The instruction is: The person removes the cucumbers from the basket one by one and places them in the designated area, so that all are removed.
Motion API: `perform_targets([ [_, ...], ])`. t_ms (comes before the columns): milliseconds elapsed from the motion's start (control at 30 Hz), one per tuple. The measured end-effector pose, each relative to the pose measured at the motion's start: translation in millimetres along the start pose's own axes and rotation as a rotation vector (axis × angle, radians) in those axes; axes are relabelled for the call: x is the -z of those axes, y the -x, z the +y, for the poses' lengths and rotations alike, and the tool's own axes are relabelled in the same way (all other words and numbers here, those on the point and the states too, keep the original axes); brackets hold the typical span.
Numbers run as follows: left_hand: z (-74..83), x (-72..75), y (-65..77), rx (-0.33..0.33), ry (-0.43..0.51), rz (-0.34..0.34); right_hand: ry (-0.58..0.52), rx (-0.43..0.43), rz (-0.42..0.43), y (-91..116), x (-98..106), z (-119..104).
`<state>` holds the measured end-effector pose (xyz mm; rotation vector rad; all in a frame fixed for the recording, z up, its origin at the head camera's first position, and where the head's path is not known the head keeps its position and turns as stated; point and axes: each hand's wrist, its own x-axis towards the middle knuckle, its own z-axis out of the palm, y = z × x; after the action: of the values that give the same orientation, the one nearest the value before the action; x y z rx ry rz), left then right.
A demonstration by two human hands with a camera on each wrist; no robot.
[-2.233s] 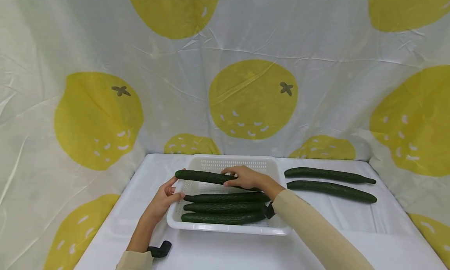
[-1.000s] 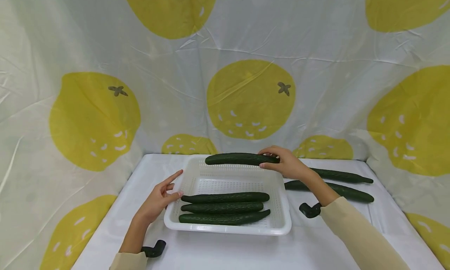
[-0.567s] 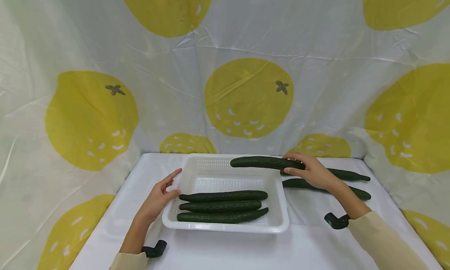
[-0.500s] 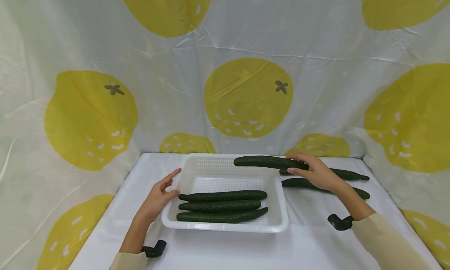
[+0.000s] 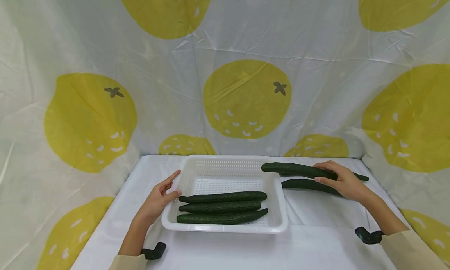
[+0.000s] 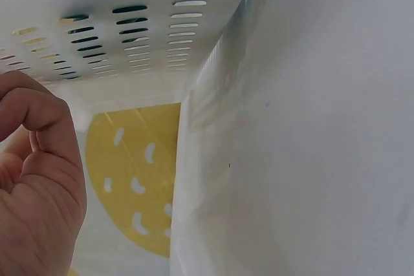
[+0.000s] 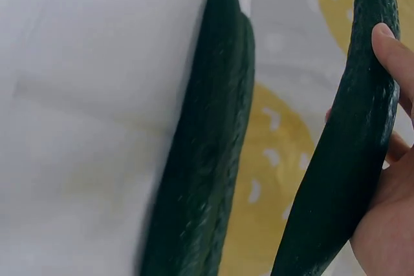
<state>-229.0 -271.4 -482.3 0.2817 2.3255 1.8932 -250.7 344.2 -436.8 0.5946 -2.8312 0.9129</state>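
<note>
"White basket there, in the middle of the table, with slots through its walls. What's lying in it?"

"Three cucumbers, one behind another along the near side, all running left to right. The nearest has its thin tip turned a little upward to the right."

"And the right hand?"

"Gripping another one, the held cucumber, close to its right end. Thumb on the near side, fingers round the far side."

"So where exactly is that one?"

"In the air to the right, tilted a bit, free end higher. From the person's own viewpoint that end overlaps the basket's right rim near the far corner; I can't tell whether it touches."

"Anything underneath?"

"Two more, side by side on the table just right of the basket: the nearer cucumber and the farther cucumber, both partly hidden behind the hand and what it holds."

"And the left hand?"

"At the basket's left rim, thumb and forefinger spread apart along it, the other fingers bent. Whether it truly pinches the rim, I can't tell."

"Those black fittings sit at both wrists, by the beige sleeves."

"Yes, and behind it all hangs a pale cloth printed with big yellow lemons"
</note>
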Motion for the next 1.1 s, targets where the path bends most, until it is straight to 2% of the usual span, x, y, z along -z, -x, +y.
perform_targets([
  [267, -1.3, -0.7, 0.1, -0.014, -0.006, 0.0, -0.006, -0.071, 0.0, 29, 5, 28],
  [433, -1.0, -1.1, 0.2, -0.01, -0.014, 0.004, -0.026, -0.156, -0.032, 44, 2, 41],
  [533, -0.3, -1.2, 0.5, -0.003, -0.02, 0.013, -0.027, -0.173, -0.038, 50, -3, 46],
  [800, -1.3, -1.1, 1.2, -0.004, -0.002, 0.015, -0.032, -0.185, -0.054, 58, -19, 56],
  [1100, -1.5, -3.2, 1.7, -0.007, 0.024, 0.014, 0.06, -0.102, -0.01, 59, -29, 67],
])
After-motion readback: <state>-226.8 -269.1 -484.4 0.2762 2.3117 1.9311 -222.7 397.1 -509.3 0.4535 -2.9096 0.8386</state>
